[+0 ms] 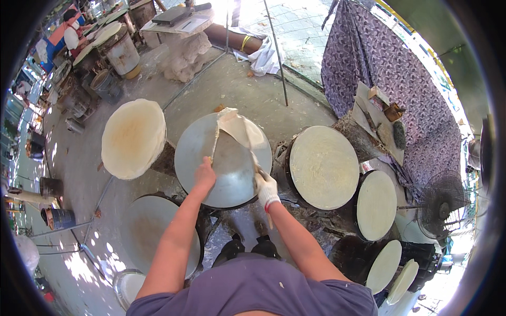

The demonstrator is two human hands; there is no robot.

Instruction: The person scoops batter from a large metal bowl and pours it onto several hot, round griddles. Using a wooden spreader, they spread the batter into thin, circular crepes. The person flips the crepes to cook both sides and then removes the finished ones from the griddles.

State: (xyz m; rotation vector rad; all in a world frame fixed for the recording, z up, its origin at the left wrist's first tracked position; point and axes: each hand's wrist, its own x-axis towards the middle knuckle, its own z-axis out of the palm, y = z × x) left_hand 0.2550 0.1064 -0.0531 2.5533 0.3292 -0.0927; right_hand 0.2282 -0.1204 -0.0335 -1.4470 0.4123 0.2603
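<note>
A round metal griddle (233,183) lies before me, much of its grey surface bare. A thin pale flatbread sheet (233,125) is partly lifted and folded at its far side, its edges running towards both hands. My bare left hand (205,173) pinches the sheet's left edge over the griddle. My right hand (265,185), in a white knit glove, is closed around a tool whose wooden handle (270,221) sticks out below the wrist. The sheet's right edge reaches this hand; whether the fingers grip it too is hidden.
Left stands a stack of round flatbreads (132,138); nearer is another griddle (158,233). Pale sheets cover griddles at right (324,168) and farther right (376,205). Beyond are a fan (442,207), a board with tools (381,122), a metal pole (278,59) and a co-worker (75,37).
</note>
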